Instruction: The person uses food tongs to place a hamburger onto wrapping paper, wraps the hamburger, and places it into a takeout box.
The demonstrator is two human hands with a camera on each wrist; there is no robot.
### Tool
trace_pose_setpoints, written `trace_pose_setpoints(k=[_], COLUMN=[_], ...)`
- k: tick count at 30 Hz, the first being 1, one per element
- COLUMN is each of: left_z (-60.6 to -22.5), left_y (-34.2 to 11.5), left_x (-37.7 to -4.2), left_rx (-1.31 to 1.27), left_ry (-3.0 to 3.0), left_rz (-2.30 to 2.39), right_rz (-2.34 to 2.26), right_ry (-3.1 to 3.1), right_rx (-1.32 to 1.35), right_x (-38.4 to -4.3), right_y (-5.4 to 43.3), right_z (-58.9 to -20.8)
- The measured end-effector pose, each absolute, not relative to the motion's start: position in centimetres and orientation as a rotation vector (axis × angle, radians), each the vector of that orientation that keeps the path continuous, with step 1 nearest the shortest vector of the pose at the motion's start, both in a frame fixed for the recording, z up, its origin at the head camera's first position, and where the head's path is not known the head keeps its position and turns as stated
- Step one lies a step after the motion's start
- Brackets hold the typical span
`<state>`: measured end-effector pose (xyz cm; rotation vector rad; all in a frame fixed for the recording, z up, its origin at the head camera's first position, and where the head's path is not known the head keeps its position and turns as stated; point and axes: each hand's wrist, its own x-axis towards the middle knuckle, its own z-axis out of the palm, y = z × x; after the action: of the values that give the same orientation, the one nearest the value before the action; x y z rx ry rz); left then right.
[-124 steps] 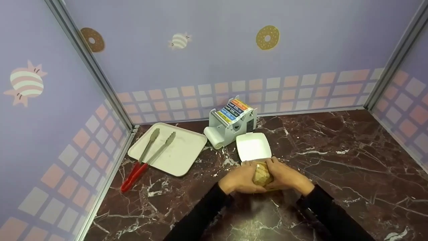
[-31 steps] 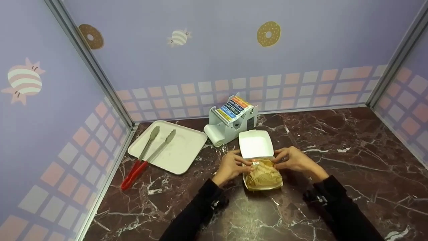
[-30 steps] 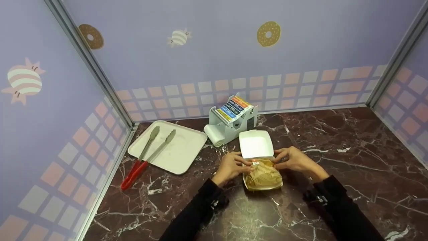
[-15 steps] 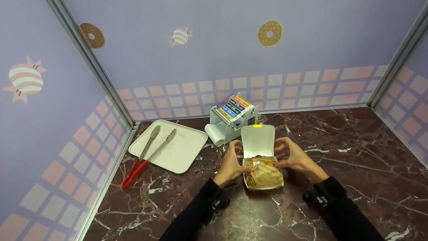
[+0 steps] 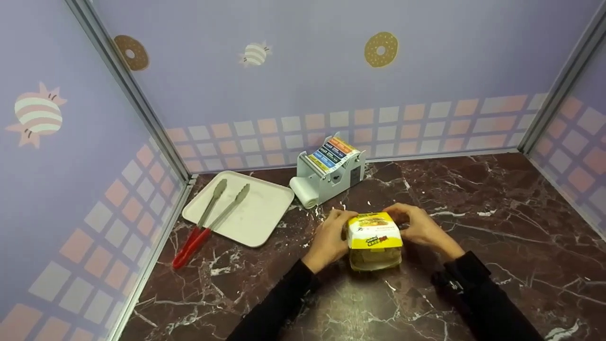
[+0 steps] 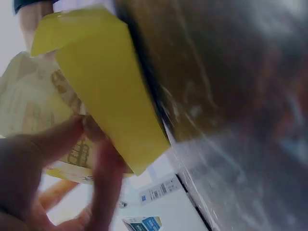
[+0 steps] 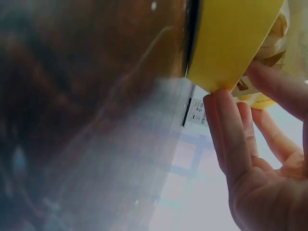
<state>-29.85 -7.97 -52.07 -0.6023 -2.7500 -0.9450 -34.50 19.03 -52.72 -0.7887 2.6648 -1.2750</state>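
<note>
A yellow-and-white burger box [image 5: 377,233] stands on the counter in the head view. Its lid is folded down over the front, with a gap through which a paper-wrapped burger [image 5: 374,258] shows. My left hand [image 5: 328,242] grips the box's left side. On the opposite side, my right hand [image 5: 420,229] holds the right edge. The left wrist view has the left thumb and fingers pinching the yellow wall, the printed wrapper [image 6: 29,96] beside them. In the right wrist view, the right fingertips touch the yellow corner while the thumb lies near the wrapper.
Behind the box stands a white label dispenser [image 5: 331,173] with several coloured label strips. To the left lies a white tray [image 5: 265,208], with red-handled metal tongs [image 5: 191,246] resting across its rim. Printed wall panels close off the back and sides of the marbled counter [image 5: 497,227].
The hands let go of the wrapped burger in the box's base. The lid has since swung up and forward from behind, and it now covers the burger. Tray, tongs and dispenser have stayed put.
</note>
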Motion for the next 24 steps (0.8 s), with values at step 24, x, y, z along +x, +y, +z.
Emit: trace_pose_setpoints(k=[24], left_z=[-50.4], left_y=[-6.2], left_x=[-26.2], left_rx=[-0.62], left_ry=[-2.922], left_rz=[-0.338], right_rz=[-1.061], right_ry=[2.675], right_rx=[-0.89], right_x=[-33.7], right_y=[18.8], right_z=[-51.3])
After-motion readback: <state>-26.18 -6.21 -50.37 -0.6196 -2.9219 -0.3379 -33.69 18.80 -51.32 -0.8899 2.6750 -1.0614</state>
